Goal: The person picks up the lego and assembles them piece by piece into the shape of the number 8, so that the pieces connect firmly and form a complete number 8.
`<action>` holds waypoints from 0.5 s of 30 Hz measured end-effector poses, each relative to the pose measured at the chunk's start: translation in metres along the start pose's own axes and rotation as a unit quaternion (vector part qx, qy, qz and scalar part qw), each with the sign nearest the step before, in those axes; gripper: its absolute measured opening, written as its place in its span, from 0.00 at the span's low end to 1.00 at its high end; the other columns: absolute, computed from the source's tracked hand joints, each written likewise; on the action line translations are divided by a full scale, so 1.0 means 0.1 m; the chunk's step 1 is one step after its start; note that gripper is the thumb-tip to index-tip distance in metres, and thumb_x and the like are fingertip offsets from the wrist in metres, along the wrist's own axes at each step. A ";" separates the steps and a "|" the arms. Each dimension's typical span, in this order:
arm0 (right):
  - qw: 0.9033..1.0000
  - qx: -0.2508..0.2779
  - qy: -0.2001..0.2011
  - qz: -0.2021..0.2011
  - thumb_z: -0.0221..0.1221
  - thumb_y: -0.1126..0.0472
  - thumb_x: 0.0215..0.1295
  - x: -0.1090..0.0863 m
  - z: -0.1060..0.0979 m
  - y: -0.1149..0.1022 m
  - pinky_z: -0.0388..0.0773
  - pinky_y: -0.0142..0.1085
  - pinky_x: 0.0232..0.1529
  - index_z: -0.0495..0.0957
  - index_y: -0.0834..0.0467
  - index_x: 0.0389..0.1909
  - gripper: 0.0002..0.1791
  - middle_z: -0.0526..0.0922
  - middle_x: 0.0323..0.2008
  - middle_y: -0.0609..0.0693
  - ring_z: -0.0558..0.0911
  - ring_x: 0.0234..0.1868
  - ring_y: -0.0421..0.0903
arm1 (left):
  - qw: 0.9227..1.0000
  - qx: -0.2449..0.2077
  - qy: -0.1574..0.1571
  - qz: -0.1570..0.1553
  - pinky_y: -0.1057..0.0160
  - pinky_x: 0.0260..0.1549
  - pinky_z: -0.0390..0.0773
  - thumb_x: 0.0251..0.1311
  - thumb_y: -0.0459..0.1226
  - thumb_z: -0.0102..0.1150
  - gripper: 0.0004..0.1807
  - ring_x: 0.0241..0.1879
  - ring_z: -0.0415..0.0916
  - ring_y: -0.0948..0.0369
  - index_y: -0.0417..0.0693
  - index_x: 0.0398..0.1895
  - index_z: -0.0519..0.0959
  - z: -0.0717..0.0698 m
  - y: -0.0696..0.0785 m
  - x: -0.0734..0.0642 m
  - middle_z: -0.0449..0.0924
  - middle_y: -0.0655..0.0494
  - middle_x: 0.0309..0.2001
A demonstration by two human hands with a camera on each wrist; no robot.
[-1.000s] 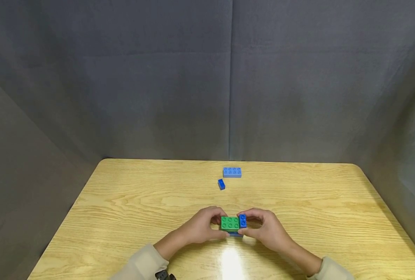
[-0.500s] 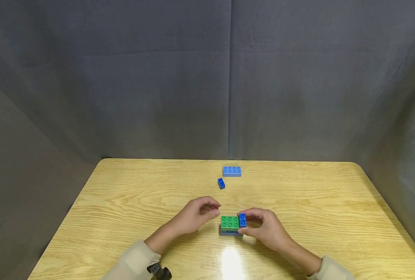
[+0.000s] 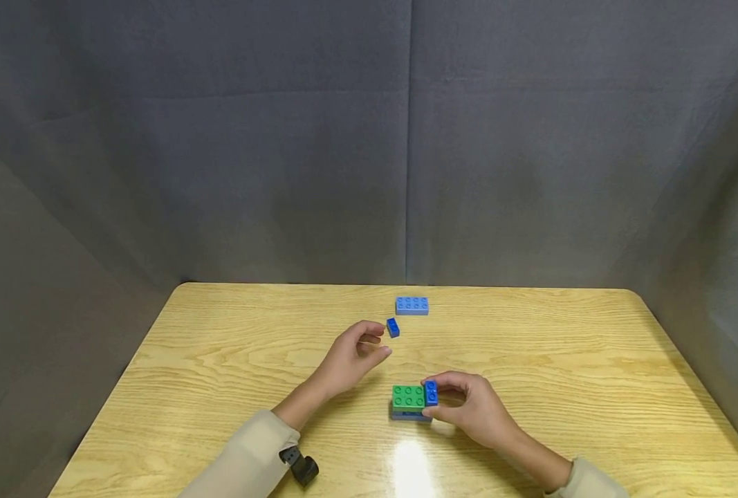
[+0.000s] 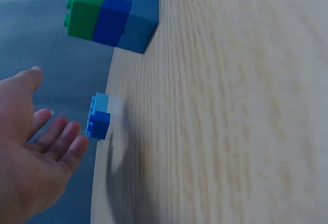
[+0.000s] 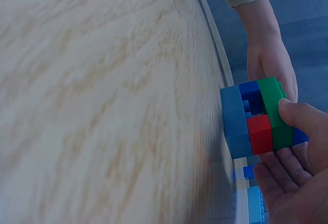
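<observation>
A stack of toy building bricks [image 3: 409, 398] stands on the table in front of the person. It has a blue base [image 5: 237, 124], a dark blue brick [image 4: 110, 20] and a red brick [image 5: 260, 133] with a gap between them, and a green brick [image 3: 408, 397] above. On the green brick's right end sits a small blue brick [image 3: 431, 393]. The right hand [image 3: 477, 408] grips the stack's right end between thumb and fingers. The left hand [image 3: 350, 356] holds nothing; its spread thumb and fingers are just left of a loose small blue brick [image 3: 393, 328], apparently not touching it.
A lighter blue brick [image 3: 411, 306] with two rows of studs lies behind the small loose one, near the far edge of the wooden table [image 3: 250, 332]. Dark grey cloth [image 3: 281, 173] hangs behind and along both sides.
The left hand has let go of the stack's left side and moved forward to the loose small blue brick. The right hand and the stack have stayed in place.
</observation>
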State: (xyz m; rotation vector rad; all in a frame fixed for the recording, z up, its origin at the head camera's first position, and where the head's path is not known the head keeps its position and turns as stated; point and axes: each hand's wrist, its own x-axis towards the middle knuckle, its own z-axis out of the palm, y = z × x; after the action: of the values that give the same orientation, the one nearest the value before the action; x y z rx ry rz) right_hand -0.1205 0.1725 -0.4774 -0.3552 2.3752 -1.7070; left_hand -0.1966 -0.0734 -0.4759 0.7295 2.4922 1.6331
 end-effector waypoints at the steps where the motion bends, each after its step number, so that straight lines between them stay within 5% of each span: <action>1: 1.000 -0.001 0.000 -0.001 0.72 0.56 0.46 0.00 0.00 0.00 0.79 0.33 0.43 0.81 0.54 0.44 0.21 0.82 0.43 0.50 0.82 0.45 0.50 | 1.000 0.000 0.003 -0.002 0.55 0.49 0.74 0.62 0.43 0.59 0.24 0.52 0.73 0.53 0.41 0.57 0.70 0.00 -0.01 0.02 0.73 0.43 0.53; 15: 1.000 0.009 0.001 -0.005 0.72 0.56 0.46 0.00 0.00 0.01 0.79 0.34 0.44 0.81 0.55 0.43 0.21 0.82 0.44 0.51 0.82 0.45 0.50 | 0.997 0.014 0.047 -0.064 0.54 0.55 0.71 0.60 0.46 0.61 0.29 0.56 0.70 0.51 0.38 0.59 0.69 0.08 -0.16 0.39 0.72 0.44 0.57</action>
State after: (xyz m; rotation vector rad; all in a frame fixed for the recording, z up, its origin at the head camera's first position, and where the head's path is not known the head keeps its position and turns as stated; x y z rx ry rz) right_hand -0.1202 0.1725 -0.4780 -0.3637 2.3611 -1.7326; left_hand -0.2340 -0.0547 -0.4860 0.4960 2.5702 1.6283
